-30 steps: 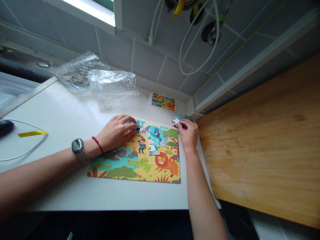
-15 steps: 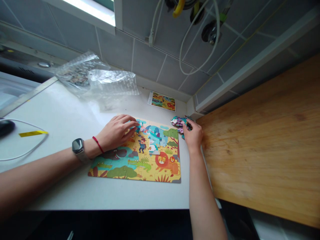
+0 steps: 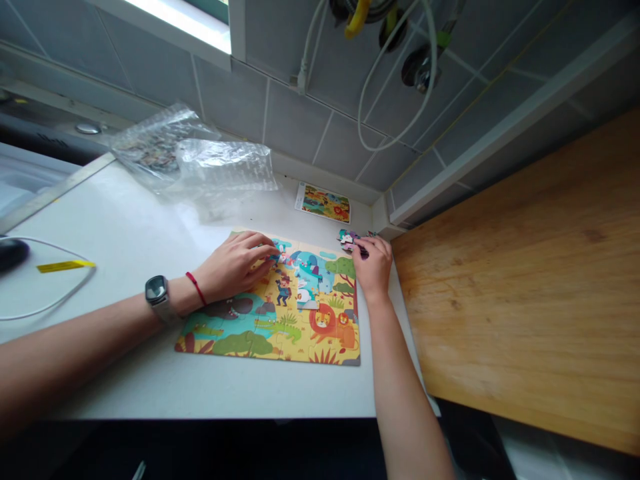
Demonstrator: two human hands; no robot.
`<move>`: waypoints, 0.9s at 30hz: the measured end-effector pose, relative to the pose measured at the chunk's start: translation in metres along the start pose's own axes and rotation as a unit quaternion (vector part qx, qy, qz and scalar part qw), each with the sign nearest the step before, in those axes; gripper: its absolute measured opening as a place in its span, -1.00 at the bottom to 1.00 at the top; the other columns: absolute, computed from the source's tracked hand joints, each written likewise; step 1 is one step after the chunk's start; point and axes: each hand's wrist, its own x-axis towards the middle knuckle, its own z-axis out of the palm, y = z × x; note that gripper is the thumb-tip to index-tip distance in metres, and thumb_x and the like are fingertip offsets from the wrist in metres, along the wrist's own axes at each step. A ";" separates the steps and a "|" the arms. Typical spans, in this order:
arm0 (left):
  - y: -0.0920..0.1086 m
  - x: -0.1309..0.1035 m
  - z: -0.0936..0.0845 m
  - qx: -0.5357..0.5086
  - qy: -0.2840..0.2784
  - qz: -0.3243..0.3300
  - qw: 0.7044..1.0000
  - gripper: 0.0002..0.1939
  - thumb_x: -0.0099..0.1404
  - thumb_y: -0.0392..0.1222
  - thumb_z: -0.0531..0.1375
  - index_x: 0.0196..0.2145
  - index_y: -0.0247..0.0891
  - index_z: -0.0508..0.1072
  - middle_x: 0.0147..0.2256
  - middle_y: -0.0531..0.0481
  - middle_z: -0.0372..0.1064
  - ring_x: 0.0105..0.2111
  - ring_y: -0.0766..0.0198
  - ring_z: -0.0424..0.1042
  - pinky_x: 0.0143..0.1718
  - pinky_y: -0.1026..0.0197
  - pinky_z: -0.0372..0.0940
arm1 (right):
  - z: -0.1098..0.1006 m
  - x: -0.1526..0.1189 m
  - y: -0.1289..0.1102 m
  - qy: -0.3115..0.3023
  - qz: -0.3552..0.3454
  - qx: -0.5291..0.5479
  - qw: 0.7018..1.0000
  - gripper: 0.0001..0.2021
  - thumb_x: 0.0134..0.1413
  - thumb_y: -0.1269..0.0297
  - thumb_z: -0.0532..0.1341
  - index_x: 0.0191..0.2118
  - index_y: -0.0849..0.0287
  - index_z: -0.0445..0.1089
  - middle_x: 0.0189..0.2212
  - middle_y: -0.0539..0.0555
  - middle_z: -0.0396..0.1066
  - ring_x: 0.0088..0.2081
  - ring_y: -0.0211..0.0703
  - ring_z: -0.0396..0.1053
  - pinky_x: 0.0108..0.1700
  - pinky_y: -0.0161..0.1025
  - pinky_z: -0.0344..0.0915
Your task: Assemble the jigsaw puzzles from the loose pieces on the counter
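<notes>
A jigsaw puzzle (image 3: 245,343) with lions, crocodiles and a hippo lies assembled on the white table. Loose teal-and-white pieces (image 3: 308,293) rest on its upper middle. My left hand (image 3: 243,261), with a watch and a red string at the wrist, lies over the puzzle's upper left, fingers curled at a small blue piece near the rabbit picture. At the puzzle's upper right corner, my right hand (image 3: 373,263) has its fingers bent onto a small pile of purple and teal pieces (image 3: 347,239); what its fingertips pinch is partly hidden.
A picture card (image 3: 324,203) lies near the tiled wall. Clear plastic bags (image 3: 225,165), one with pieces inside, are at the back left. A white cable (image 3: 50,241) is at the left, a wooden board (image 3: 525,280) at the right.
My right hand has moved a little left over the pile, and some pieces under it have shifted left. My left hand has barely moved.
</notes>
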 end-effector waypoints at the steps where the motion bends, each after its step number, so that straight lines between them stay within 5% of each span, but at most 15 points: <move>1: 0.000 0.000 0.000 -0.003 0.000 -0.001 1.000 -0.72 0.54 -0.07 0.10 -0.01 -0.13 0.59 -0.04 -0.13 0.55 -0.04 0.01 0.47 0.04 -0.06 0.37 | -0.001 0.001 0.000 0.001 -0.001 0.003 1.000 -0.76 0.29 0.33 0.24 -0.10 0.14 0.68 -0.06 0.22 0.61 0.11 0.12 0.40 0.31 0.06 0.29; 4: 0.000 0.000 0.001 -0.006 -0.003 0.001 1.000 -0.71 0.55 -0.06 0.09 0.00 -0.13 0.59 -0.05 -0.13 0.55 -0.04 0.01 0.47 0.04 -0.06 0.37 | -0.003 0.001 -0.007 -0.013 0.005 -0.021 1.000 -0.70 0.30 0.21 0.27 0.04 0.14 0.65 0.13 0.26 0.54 0.23 0.17 0.33 0.36 0.13 0.23; 8: 0.000 0.000 0.002 -0.008 -0.010 0.008 1.000 -0.72 0.55 -0.06 0.11 0.00 -0.14 0.58 -0.05 -0.12 0.55 -0.04 0.03 0.47 0.03 -0.04 0.37 | -0.002 -0.002 -0.026 -0.114 0.012 -0.098 0.989 -0.57 0.38 0.07 0.25 0.30 -0.09 0.49 0.42 0.19 0.25 0.51 0.37 -0.08 0.43 0.54 -0.14; 13: 0.000 -0.001 0.004 -0.024 -0.008 0.013 1.000 -0.72 0.54 -0.08 0.11 0.01 -0.14 0.58 -0.04 -0.13 0.55 -0.03 0.02 0.47 0.04 -0.05 0.38 | 0.002 -0.006 -0.034 -0.170 0.013 -0.088 0.981 -0.68 0.42 0.05 0.22 0.16 -0.16 0.60 0.40 0.16 0.28 0.53 0.43 -0.15 0.36 0.73 -0.42; 23: 0.001 0.000 0.002 -0.020 -0.003 0.016 1.000 -0.74 0.54 -0.10 0.12 -0.01 -0.16 0.58 -0.05 -0.15 0.55 -0.04 0.01 0.47 0.03 -0.08 0.39 | 0.000 -0.002 -0.023 -0.109 0.014 -0.013 0.994 -0.69 0.23 0.15 0.41 0.09 -0.09 0.64 0.39 0.22 0.27 0.52 0.41 -0.08 0.40 0.66 -0.28; 27: 0.002 0.001 0.000 -0.010 0.001 0.021 1.000 -0.74 0.55 -0.11 0.11 0.04 -0.17 0.56 -0.02 -0.15 0.55 -0.02 0.01 0.48 0.04 -0.07 0.40 | -0.014 -0.005 -0.032 -0.128 -0.036 0.075 0.988 -0.64 0.17 0.26 0.46 0.09 -0.07 0.64 0.42 0.19 0.27 0.51 0.29 0.04 0.47 0.47 -0.10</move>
